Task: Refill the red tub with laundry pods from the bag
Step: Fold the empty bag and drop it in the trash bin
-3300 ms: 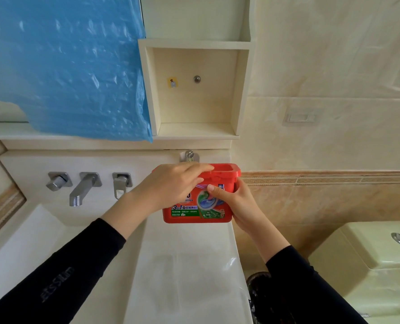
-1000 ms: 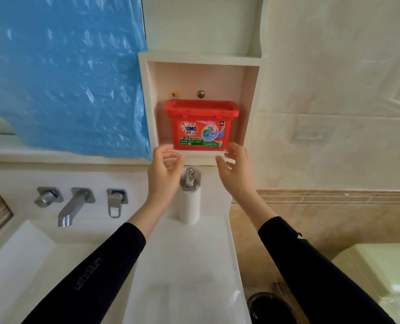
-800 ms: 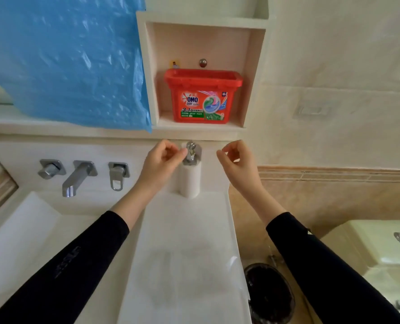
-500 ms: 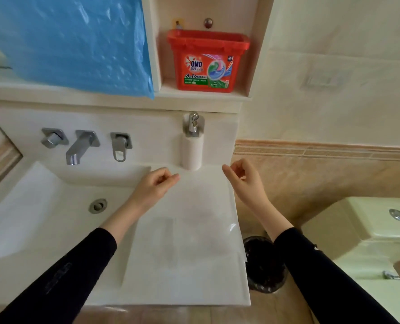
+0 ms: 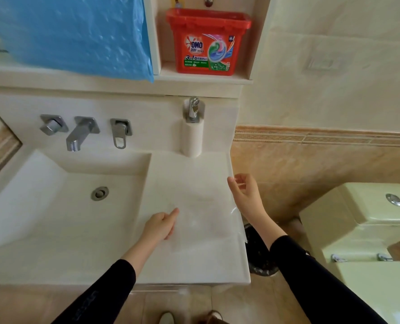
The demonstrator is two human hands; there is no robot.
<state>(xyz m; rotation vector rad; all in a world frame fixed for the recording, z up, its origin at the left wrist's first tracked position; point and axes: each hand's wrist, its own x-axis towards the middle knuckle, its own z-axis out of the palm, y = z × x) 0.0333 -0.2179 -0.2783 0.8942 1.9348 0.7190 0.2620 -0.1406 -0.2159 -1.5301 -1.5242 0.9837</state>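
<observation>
The red tub (image 5: pixel 208 42) of laundry pods stands with its lid on in the wall niche above the counter, label facing me. My left hand (image 5: pixel 159 225) hovers low over the white counter (image 5: pixel 194 260), fingers loosely curled, holding nothing. My right hand (image 5: pixel 247 195) hangs at the counter's right edge, fingers apart and empty. Both hands are well below the tub. No bag of pods is in view.
A sink basin (image 5: pixel 42 206) with drain and wall taps (image 5: pixel 81 132) lies to the left. A soap dispenser (image 5: pixel 192 129) is mounted under the niche. Blue plastic sheet (image 5: pixel 72 31) covers the mirror. A dark bin (image 5: pixel 259 253) and a toilet (image 5: pixel 369 230) stand to the right.
Both hands carried the tub up into the niche and let go of it. They have since dropped to counter level, and my view has tilted downward.
</observation>
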